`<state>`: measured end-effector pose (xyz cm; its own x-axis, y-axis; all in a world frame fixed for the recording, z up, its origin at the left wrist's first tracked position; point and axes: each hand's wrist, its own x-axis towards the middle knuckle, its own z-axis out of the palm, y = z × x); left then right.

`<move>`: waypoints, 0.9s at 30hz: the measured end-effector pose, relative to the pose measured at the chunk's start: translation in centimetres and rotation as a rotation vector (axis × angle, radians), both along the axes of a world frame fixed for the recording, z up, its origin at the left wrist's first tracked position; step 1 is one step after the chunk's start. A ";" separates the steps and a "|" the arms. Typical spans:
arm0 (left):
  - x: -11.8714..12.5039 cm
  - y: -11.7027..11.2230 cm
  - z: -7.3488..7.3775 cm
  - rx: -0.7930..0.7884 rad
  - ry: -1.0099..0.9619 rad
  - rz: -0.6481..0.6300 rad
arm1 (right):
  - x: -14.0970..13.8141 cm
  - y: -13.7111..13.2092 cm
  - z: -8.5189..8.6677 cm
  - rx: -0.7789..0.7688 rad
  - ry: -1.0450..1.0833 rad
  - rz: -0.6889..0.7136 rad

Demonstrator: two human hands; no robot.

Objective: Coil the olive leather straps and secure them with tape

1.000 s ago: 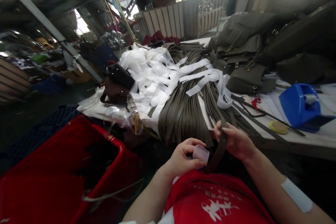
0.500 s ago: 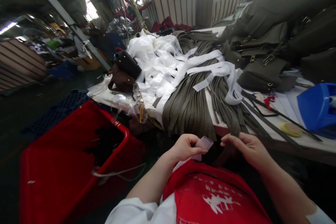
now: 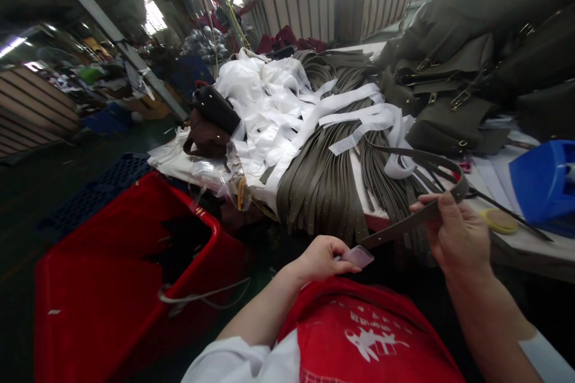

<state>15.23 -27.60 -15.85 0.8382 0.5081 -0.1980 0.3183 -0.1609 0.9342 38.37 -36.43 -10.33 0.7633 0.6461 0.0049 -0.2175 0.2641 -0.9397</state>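
Note:
My left hand (image 3: 330, 257) is closed in a pinch on a white strip (image 3: 360, 256), whose end sticks out past the fingertips. In my right hand (image 3: 460, 230) a dark olive strap (image 3: 404, 226) with small holes is gripped; its free end reaches left, close to the white strip, while the rest loops up and back over the table. Beyond both hands, a thick bundle of olive straps (image 3: 321, 185) drapes over the table's front edge. White strips (image 3: 348, 99) lie across the straps, joining a large white heap (image 3: 269, 102).
A red bin (image 3: 90, 287) with dark contents stands at my left, a white cord hanging on it. Olive bags (image 3: 449, 119) are piled at the right of the table. A blue plastic container (image 3: 543, 182) and a round yellow-rimmed item (image 3: 499, 221) sit at the right edge.
My right hand has moved up and right, drawing the olive strap out so that it now loops above the table. My left hand has shifted slightly down and right with the white strip.

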 end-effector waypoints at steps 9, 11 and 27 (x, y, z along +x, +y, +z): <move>0.6 0.2 0.5 -0.142 -0.115 0.060 | -0.9 -0.1 -2.2 -0.173 -0.132 0.141; 0.8 0.1 0.6 -0.163 -0.142 0.085 | -1.6 0.0 -2.8 -0.215 -0.213 0.216; 0.9 -1.9 -1.0 -0.053 -0.115 0.394 | -2.4 5.1 -0.9 -0.068 0.325 0.396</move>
<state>16.12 -29.51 -16.86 0.5998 0.7862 -0.1486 0.2390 0.0012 0.9710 35.93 -31.29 -11.21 0.4149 0.8765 -0.2439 -0.5722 0.0429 -0.8190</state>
